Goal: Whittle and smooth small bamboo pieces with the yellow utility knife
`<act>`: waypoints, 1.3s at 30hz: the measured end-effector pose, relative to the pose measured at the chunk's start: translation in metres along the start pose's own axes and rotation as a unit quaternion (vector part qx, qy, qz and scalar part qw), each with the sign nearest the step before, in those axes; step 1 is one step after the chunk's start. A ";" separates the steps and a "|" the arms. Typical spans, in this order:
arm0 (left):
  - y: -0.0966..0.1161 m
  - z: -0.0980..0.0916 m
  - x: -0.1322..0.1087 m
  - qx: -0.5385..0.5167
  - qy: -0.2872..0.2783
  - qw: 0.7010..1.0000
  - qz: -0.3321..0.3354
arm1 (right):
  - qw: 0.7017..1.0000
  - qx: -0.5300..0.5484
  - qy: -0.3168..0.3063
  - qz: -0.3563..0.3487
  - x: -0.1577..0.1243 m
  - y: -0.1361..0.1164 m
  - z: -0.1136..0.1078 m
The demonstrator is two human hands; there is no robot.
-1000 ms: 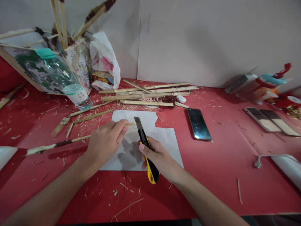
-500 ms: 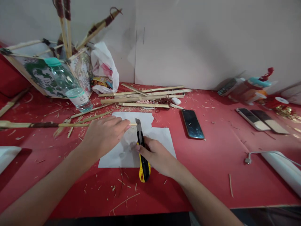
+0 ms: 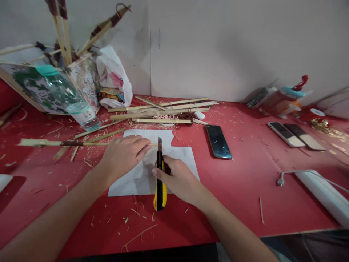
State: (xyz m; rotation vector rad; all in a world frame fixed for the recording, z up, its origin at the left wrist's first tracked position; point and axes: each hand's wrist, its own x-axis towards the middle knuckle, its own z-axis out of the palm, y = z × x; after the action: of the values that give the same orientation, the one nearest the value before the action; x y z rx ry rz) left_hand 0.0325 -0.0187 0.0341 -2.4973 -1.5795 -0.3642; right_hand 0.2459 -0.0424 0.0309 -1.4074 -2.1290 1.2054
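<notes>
My left hand (image 3: 124,154) is closed round a thin bamboo stick (image 3: 94,144), its fingers hiding part of it. The stick lies crosswise, with a dark binding and a wider pale end on the left; its short tip pokes out past my fingers. My right hand (image 3: 177,174) grips a yellow and black utility knife (image 3: 160,189) held upright in the view. The knife's extended blade (image 3: 159,143) is at the stick's tip; whether it touches I cannot tell. Beneath both hands lies a torn sheet of white paper (image 3: 128,182).
Behind the paper lie several bamboo strips (image 3: 163,121) among shavings. A water bottle (image 3: 72,98), a plastic bag (image 3: 116,78) and a dragon-patterned frame (image 3: 29,85) stand at back left. To the right are a black phone (image 3: 219,142), a white phone (image 3: 285,134) and a cable (image 3: 280,180).
The knife has turned from leaning left to nearly straight, its blade now showing narrower. The whole scene has shifted slightly left as my view turned right. Both hands keep their hold.
</notes>
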 end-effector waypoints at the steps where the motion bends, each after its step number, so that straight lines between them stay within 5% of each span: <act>1: -0.002 0.001 -0.002 -0.010 0.001 1.000 -0.009 | 1.000 0.019 -0.002 -0.003 0.001 0.001 0.000; 8: -0.012 0.008 -0.006 -0.027 0.010 0.998 -0.059 | 0.998 0.011 0.058 0.010 0.009 0.010 0.002; 17: 0.000 0.007 -0.010 -0.070 0.074 0.994 -0.033 | 0.992 0.125 0.023 -0.012 0.006 0.006 0.004; 23: 0.011 0.004 -0.012 -0.065 0.107 0.990 0.061 | 0.995 -0.056 0.067 -0.044 0.005 0.002 0.008; 30: 0.008 0.007 -0.013 -0.062 0.116 0.990 0.042 | 0.965 -0.242 0.099 0.003 0.010 0.004 0.012; 35: 0.006 0.003 -0.014 -0.050 0.138 0.989 0.023 | 0.990 -0.072 0.125 0.002 -0.009 -0.012 -0.009; 39: 0.005 0.000 -0.013 -0.044 0.142 0.988 0.032 | 0.987 0.076 0.035 -0.140 -0.067 -0.051 -0.019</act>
State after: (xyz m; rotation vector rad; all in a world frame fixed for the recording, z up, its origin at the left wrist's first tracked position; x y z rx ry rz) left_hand 0.0317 -0.0325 0.0298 -2.4189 -1.3968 -0.7564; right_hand 0.2585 -0.0995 0.0942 -1.0299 -2.0551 1.1629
